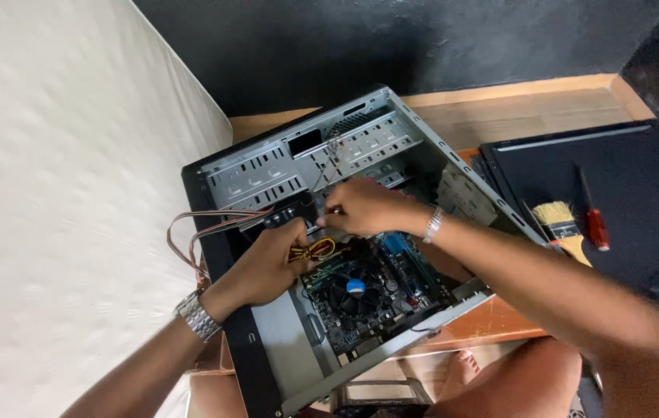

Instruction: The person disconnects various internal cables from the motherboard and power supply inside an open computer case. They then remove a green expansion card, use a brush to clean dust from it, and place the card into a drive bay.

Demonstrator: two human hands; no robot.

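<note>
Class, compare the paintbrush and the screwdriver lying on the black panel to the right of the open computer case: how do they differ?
The wooden-handled paintbrush with pale bristles is broad and flat; the red-handled screwdriver is slim, with a thin dark shaft. The paintbrush lies nearer the grey computer case; the screwdriver lies farther right. Both rest untouched on the black panel.

- A home repair corner is suggested, not a fitted workshop.
- An opened computer case (pixel 329 255) is laid on a low wooden surface (pixel 515 108).
- A paintbrush (pixel 563 228) and red-handled screwdriver (pixel 593 220) are kept nearby.
- A white mattress (pixel 58 193) is seen alongside.
</note>
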